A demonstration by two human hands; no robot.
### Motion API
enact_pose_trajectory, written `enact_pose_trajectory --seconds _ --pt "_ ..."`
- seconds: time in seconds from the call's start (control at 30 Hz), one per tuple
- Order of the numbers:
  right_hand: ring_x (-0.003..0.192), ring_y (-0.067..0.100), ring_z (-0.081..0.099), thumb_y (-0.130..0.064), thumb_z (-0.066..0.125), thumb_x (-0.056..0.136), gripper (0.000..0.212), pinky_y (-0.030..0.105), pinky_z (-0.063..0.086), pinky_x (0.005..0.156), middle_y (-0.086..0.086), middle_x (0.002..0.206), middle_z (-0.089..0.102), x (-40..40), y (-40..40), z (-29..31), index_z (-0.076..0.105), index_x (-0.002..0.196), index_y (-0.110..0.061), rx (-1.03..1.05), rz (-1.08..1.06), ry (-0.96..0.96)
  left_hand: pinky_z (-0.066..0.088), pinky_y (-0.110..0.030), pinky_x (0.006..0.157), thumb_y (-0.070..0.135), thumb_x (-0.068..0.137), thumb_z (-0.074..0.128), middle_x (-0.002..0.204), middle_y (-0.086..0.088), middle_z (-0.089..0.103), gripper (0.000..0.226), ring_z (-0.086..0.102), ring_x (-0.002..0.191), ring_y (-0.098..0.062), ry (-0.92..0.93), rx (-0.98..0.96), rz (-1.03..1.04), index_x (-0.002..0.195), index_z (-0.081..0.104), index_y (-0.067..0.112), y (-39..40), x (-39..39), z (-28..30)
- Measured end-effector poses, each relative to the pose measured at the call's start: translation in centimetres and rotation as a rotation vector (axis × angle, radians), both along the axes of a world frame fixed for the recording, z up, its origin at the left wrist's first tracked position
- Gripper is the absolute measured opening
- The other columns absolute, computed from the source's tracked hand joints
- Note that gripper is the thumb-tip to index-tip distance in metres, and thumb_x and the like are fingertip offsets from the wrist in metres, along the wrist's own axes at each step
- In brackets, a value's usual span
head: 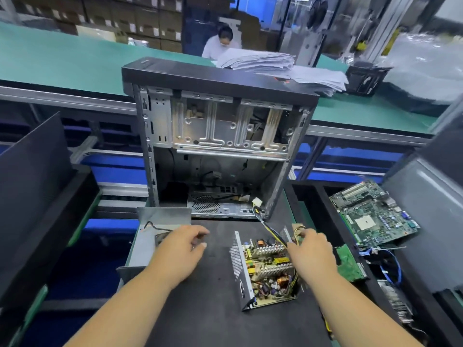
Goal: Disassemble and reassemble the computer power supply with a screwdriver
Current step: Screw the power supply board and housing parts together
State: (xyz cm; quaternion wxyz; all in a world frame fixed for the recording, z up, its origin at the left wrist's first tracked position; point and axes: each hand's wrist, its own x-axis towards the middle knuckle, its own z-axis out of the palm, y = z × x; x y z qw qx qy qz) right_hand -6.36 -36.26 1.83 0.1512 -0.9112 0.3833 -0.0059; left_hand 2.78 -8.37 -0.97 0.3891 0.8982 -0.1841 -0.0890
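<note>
Left hand [181,242]: fingers loosely curled, holding nothing, above the black mat [215,309].
Right hand [312,250]: rests on the opened power supply [265,269]; grip cannot be told.

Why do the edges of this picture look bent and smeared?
Head view: the wide-angle lens bows straight lines, so the green bench curves; the top right corner with the plastic sheeting is blurred, seemingly from motion; the open power supply and both hands, left and right, stay fairly sharp under even overhead light.

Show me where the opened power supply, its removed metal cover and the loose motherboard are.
opened power supply [265,269], head view, circuit board inside
metal cover [142,246], head view, flat grey panel
motherboard [375,214], head view, green board surface
</note>
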Motion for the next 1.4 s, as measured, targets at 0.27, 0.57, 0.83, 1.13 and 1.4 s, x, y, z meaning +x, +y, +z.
enact_pose_trajectory --seconds 0.27,0.57,0.83,1.13,1.4 --pt "0.103 0.031 0.061 -0.024 0.053 0.098 0.043 0.036 0.049 0.079 0.01 0.124 0.062 -0.8 -1.2 -0.9 0.038 0.138 -0.019 0.189 0.255 0.123 0.04 -0.032 0.108 0.031 0.087 0.064 0.147 0.012 0.046 0.068 0.047 0.131 -0.011 0.078 0.182 -0.208 0.147 0.033 0.038 -6.1 -1.3 0.0" --pt "0.11 0.026 0.06 -0.017 0.052 0.097 0.044 0.037 0.049 0.085 0.004 0.128 0.059 -0.8 -3.1 -2.0 0.042 0.14 -0.021 0.18 0.442 0.063 0.037 -0.019 0.093 0.015 0.08 0.063 0.135 0.012 0.052 0.063 0.051 0.123 -0.01 0.118 0.22 -0.08 0.137 0.042 0.033 -7.3 -3.9 0.5" --pt "0.12 0.024 0.056 -0.014 0.05 0.096 0.056 0.034 0.049 0.094 -0.001 0.141 0.054 0.4 -4.5 -1.8 0.037 0.147 -0.034 0.171 0.692 0.089 0.048 -0.023 0.072 0.008 0.079 0.048 0.096 0.015 0.061 0.03 0.058 0.083 -0.006 0.165 0.254 0.054 0.099 0.054 0.029 -6.3 -7.6 1.8" --pt "0.091 0.015 0.066 -0.015 0.055 0.095 0.053 0.022 0.048 0.066 -0.01 0.136 0.059 2.3 -4.9 -1.5 0.049 0.139 -0.044 0.282 0.739 0.108 0.047 -0.02 0.079 0.01 0.083 0.041 0.094 0.015 0.066 0.034 0.06 0.089 -0.005 0.211 0.263 0.121 0.092 0.062 0.035 -5.2 -9.9 2.0" --pt "0.056 0.016 0.052 -0.013 0.053 0.083 0.043 0.021 0.036 0.047 -0.003 0.097 0.063 4.4 -3.6 -0.8 0.056 0.12 -0.034 0.547 0.586 0.104 0.045 -0.024 0.096 0.017 0.089 0.045 0.108 0.017 0.059 0.031 0.057 0.1 -0.003 0.129 0.25 0.136 0.109 0.059 0.037 -4.6 -7.6 2.0"
